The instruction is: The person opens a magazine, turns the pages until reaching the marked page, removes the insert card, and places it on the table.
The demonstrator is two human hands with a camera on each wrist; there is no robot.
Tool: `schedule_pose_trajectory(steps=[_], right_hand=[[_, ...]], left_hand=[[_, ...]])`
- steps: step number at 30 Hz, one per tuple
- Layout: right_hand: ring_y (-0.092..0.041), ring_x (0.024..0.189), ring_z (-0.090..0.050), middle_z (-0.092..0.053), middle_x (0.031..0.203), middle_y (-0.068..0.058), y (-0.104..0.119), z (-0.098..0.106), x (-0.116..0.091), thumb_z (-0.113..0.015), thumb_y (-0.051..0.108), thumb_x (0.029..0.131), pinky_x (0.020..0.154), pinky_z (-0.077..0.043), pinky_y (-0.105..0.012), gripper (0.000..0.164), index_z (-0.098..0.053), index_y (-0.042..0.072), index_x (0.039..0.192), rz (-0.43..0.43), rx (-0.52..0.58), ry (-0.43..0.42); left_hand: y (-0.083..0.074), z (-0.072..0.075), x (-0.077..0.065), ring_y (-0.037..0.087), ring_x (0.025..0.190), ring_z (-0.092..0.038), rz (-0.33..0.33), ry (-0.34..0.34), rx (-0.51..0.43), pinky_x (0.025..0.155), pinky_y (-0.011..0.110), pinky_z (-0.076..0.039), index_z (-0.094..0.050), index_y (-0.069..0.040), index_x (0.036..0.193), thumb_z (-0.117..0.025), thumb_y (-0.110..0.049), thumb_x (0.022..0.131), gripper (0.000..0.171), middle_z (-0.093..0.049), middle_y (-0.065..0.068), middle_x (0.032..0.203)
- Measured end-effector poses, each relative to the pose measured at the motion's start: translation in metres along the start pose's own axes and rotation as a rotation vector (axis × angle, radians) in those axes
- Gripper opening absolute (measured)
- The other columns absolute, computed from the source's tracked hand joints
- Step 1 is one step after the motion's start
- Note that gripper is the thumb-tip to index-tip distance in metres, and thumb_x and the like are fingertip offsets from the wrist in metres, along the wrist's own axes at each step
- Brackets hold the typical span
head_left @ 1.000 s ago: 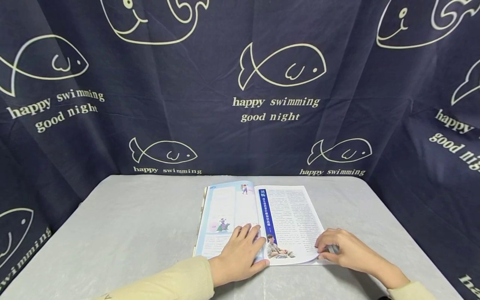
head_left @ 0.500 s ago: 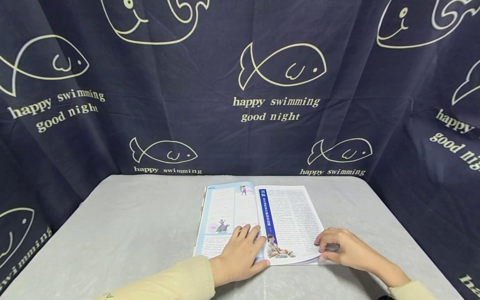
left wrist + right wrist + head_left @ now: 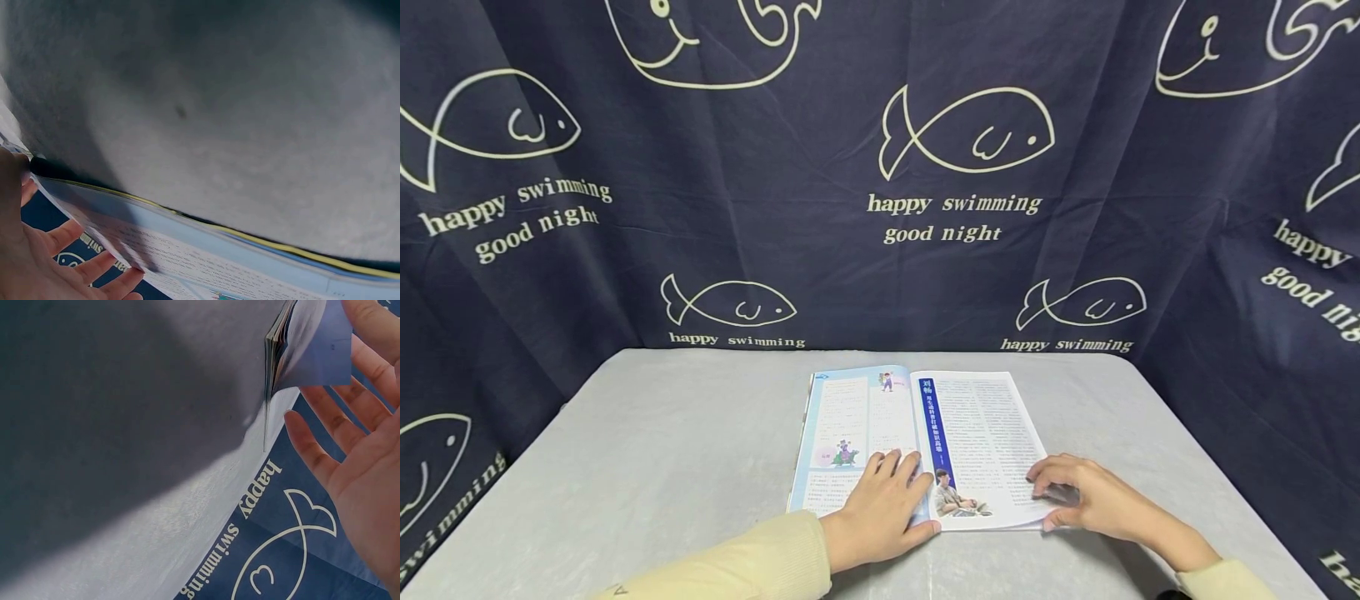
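An open magazine (image 3: 992,433) lies on the grey-covered table, its left page edged in light blue and its right page carrying a dark blue title strip. My left hand (image 3: 880,508) rests spread on the lower left page beside the spine. At the lower right corner is my right hand (image 3: 1097,500), fingers bent over the page edge and thumb apart from them below. In the right wrist view a lifted page (image 3: 322,359) curves up from the stack, its corner between the thumb and the fingers. The left wrist view shows the magazine's near edge (image 3: 206,234) beside the left hand's fingers.
The grey tablecloth (image 3: 662,450) spreads around the magazine. Behind and at both sides hangs a dark blue curtain (image 3: 820,208) printed with white fish and lettering. Cream sleeves (image 3: 752,558) cover both forearms.
The right thumb has moved down and away from the fingers, widening the gap at the page corner. The left hand stays in place on the left page.
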State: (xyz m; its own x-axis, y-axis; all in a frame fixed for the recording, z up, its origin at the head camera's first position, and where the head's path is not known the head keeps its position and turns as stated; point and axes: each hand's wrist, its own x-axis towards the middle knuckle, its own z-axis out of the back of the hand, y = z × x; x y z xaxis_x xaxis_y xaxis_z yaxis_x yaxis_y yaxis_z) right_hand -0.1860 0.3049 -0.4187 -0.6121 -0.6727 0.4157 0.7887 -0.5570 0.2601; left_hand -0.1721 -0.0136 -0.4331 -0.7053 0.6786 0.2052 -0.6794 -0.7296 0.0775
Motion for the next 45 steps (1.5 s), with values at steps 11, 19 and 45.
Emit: schedule_pose_trajectory(steps=[11,19,45], right_hand=[[-0.011,0.088,-0.058,-0.064,0.096,0.006,0.001,0.002,0.003,-0.078,0.006,0.053,0.084,-0.034,-0.01,0.04,-0.062,0.025,0.085,0.001,-0.078,-0.058],[-0.009,0.084,-0.059,-0.065,0.091,0.006,0.001,0.005,0.01,-0.074,0.001,0.052,0.08,-0.036,-0.013,0.038,-0.064,0.024,0.08,0.055,-0.108,-0.16],[-0.007,0.088,-0.056,-0.066,0.092,0.005,0.01,0.014,0.024,-0.076,0.007,0.057,0.086,-0.031,-0.013,0.028,-0.068,0.016,0.083,0.053,-0.115,-0.254]], left_hand=[[-0.001,0.002,0.0,0.033,0.118,-0.047,0.001,-0.006,0.01,0.096,0.049,-0.035,-0.049,-0.017,0.125,-0.04,-0.06,0.087,0.057,-0.047,0.013,0.131],[0.0,0.002,0.001,0.033,0.115,-0.048,-0.01,0.001,0.018,0.095,0.049,-0.035,-0.048,-0.018,0.127,-0.041,-0.062,0.086,0.061,-0.047,0.012,0.131],[-0.002,-0.002,0.01,0.03,0.095,-0.056,-0.053,-0.009,0.092,0.081,0.042,-0.04,-0.046,-0.023,0.128,-0.035,-0.069,0.083,0.065,-0.055,0.005,0.118]])
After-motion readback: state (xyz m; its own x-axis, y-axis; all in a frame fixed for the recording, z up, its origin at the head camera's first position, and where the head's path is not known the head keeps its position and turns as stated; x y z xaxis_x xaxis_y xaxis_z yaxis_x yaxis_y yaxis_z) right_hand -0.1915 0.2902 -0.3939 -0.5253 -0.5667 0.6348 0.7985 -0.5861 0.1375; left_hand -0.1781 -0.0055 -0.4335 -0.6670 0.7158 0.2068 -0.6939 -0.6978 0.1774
